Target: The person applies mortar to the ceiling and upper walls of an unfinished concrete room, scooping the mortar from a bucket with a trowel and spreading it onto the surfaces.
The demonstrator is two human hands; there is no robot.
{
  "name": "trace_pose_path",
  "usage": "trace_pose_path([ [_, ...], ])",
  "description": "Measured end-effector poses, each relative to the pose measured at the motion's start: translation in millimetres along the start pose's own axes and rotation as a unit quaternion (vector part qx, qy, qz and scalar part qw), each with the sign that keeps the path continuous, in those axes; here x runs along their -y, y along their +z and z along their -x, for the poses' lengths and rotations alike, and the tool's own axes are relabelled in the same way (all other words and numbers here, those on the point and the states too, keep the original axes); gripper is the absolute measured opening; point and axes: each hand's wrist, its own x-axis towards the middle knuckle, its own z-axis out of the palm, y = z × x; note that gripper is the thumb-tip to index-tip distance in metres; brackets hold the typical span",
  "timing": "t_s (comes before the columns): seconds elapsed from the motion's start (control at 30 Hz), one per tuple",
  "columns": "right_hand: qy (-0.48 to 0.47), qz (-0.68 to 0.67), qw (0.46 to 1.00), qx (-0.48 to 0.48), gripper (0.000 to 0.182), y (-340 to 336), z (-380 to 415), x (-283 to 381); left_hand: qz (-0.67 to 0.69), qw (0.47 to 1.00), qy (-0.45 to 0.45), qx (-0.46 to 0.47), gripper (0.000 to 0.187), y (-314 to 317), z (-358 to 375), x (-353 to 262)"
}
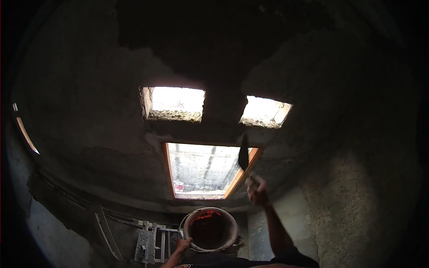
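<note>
My right hand (258, 191) is raised in front of the wall, its fingers wrapped round the handle of a trowel (243, 155). The dark pointed blade is turned upward and overlaps the right side of the window frame. Lower down, my left hand (183, 244) grips the left side of a bucket (234, 228) near its rim. The bucket is close to my body with its mouth facing me. Its inside looks dark with a reddish glow, and I cannot make out what it contains.
A wood-framed window (203, 172) is set in the dark, patchily plastered wall (89, 120). Above it are two rough-edged openings, one left (176, 102) and one right (267, 110). A ladder-like frame (163, 241) stands at lower left, beside a plaster-smeared board (144, 245).
</note>
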Motion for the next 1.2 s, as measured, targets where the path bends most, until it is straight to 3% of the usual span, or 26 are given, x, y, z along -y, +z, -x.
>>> trace_pose_path([
  [0.1, -0.154, 0.13, 0.979, -0.021, 0.045, -24, -121, 89, 0.0, 1.0, 0.001, -0.001, 0.06, 1, 0, 3],
  [0.17, -0.173, 0.151, 0.967, -0.113, 0.047, -18, -175, 204, 0.013, 1.0, 0.008, -0.006, 0.06, 9, -9, 15],
  [0.2, -0.385, 0.226, 0.873, -0.197, 0.047, -17, -217, 242, 0.007, 1.0, 0.007, -0.01, 0.06, 12, -14, 19],
  [0.23, -0.543, 0.31, 0.705, -0.333, 0.048, -15, -258, 279, 0.001, 1.0, 0.005, -0.015, 0.06, 16, -20, 26],
  [0.27, -0.438, 0.338, 0.788, -0.27, 0.05, 0, -236, 333, -0.004, 1.0, 0.003, -0.02, 0.06, 21, -25, 34],
  [0.33, -0.486, 0.322, 0.775, -0.241, 0.048, 4, -281, 387, 0.055, 0.997, 0.057, 0.006, 0.031, 67, -87, 94],
  [0.37, -0.488, 0.28, 0.79, -0.244, 0.045, 18, -283, 408, 0.085, 0.993, 0.082, 0.021, 0.026, 88, -115, 121],
  [0.43, -0.482, 0.269, 0.796, -0.249, 0.045, 26, -333, 425, 0.093, 0.991, 0.086, 0.031, 0.025, 92, -120, 121],
  [0.6, -0.418, 0.229, 0.84, -0.259, 0.043, 38, -331, 423, 0.123, 0.982, 0.111, 0.092, 0.037, 89, -122, 121],
  [0.63, -0.403, 0.224, 0.85, -0.255, 0.042, 42, -321, 423, 0.046, 0.987, 0.111, 0.104, 0.043, 86, -123, 119],
  [0.67, -0.432, 0.298, 0.81, -0.262, 0.041, 31, -346, 425, 0.045, 0.987, 0.111, 0.104, 0.043, 85, -122, 116],
  [0.7, -0.43, 0.297, 0.811, -0.263, 0.041, 26, -346, 426, 0.04, 0.989, 0.104, 0.102, 0.044, 83, -120, 115],
  [0.73, -0.451, 0.424, 0.725, -0.303, 0.043, 22, -345, 429, 0.037, 0.99, 0.096, 0.1, 0.044, 80, -121, 111],
  [0.8, -0.461, 0.541, 0.618, -0.334, 0.047, 14, -345, 434, 0.031, 0.993, 0.077, 0.09, 0.046, 76, -117, 103],
  [0.93, -0.44, 0.6, 0.594, -0.305, 0.042, 5, -346, 439, 0.002, 0.998, 0.025, 0.051, 0.049, 53, -88, 64],
  [1.2, -0.481, 0.49, 0.659, -0.307, 0.04, -3, -337, 432, -0.013, 0.999, -0.042, 0.004, 0.058, 3, -5, -11],
])
